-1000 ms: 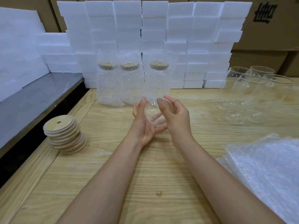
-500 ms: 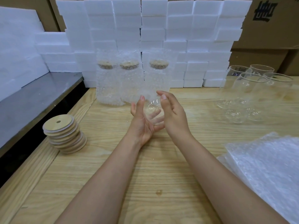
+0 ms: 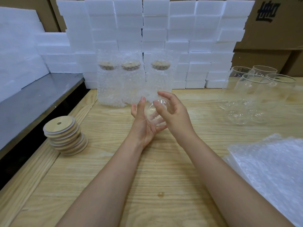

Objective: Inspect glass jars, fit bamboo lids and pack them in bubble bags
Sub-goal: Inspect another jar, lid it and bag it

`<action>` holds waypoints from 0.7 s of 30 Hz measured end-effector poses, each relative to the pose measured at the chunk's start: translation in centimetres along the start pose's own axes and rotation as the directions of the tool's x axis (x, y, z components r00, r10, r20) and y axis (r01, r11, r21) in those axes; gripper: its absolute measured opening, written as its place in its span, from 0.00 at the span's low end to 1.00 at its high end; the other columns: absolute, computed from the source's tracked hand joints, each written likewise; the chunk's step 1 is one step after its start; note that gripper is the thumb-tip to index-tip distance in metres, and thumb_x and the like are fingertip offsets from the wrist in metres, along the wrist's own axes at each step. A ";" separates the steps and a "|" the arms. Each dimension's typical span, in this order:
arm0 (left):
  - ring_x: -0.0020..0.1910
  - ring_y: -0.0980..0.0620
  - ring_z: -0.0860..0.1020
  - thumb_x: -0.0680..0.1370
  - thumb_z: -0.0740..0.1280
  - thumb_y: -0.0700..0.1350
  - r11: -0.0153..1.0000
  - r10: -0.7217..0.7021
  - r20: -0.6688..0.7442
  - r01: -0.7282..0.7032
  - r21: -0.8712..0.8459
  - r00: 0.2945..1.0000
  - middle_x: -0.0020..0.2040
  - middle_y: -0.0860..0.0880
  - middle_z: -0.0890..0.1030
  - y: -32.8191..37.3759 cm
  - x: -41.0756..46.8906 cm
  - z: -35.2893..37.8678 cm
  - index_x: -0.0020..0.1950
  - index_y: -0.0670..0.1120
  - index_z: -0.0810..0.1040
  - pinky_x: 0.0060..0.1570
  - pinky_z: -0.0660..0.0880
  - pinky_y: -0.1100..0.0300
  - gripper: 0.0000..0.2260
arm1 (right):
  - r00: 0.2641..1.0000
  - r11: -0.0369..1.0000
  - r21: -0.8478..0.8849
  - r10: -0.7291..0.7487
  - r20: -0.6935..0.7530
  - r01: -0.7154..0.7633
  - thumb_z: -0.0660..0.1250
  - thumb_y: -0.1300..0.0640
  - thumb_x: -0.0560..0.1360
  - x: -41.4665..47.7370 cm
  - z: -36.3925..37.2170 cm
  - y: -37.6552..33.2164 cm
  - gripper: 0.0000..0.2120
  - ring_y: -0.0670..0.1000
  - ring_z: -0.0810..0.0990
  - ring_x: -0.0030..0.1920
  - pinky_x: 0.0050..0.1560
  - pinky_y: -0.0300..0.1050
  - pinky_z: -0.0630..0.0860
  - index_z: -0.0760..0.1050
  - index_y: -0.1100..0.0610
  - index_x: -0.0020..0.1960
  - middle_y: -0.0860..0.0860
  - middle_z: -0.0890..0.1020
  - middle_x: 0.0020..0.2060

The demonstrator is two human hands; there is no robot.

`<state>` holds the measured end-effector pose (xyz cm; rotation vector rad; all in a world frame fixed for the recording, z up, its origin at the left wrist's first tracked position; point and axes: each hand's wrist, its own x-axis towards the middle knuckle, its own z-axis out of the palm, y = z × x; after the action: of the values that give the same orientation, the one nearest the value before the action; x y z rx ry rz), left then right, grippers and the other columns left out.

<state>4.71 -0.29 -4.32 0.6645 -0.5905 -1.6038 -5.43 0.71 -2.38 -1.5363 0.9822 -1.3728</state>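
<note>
Head view: clear glass jar (image 3: 155,113) faint, partly hidden behind right hand (image 3: 174,115). Held above wooden table (image 3: 147,177): left hand (image 3: 142,126) cupping beneath, thumb up; right curled loosely round.

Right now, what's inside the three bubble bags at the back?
Bubble bags: a bamboo lid shows near each top; the jar below is blurred by wrap. The right hand covers the rightmost bag's bottom.
</note>
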 end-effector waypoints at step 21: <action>0.45 0.39 0.82 0.76 0.61 0.64 0.965 -0.135 0.248 0.184 -0.189 0.959 0.53 0.38 0.80 1.1 0.7 -1.4 0.61 0.46 0.77 0.39 0.82 0.55 0.25 | 0.931 0.965 -0.167 -0.137 0.338 0.202 0.79 0.58 0.63 0.8 -3.2 0.3 0.42 0.38 0.63 0.72 0.75 0.46 0.60 0.64 0.34 0.68 0.38 0.69 0.70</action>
<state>6.35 -1.15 -4.59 0.3753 -0.5375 -1.8834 -8.55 -0.39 -2.18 -1.9651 0.8130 -1.1103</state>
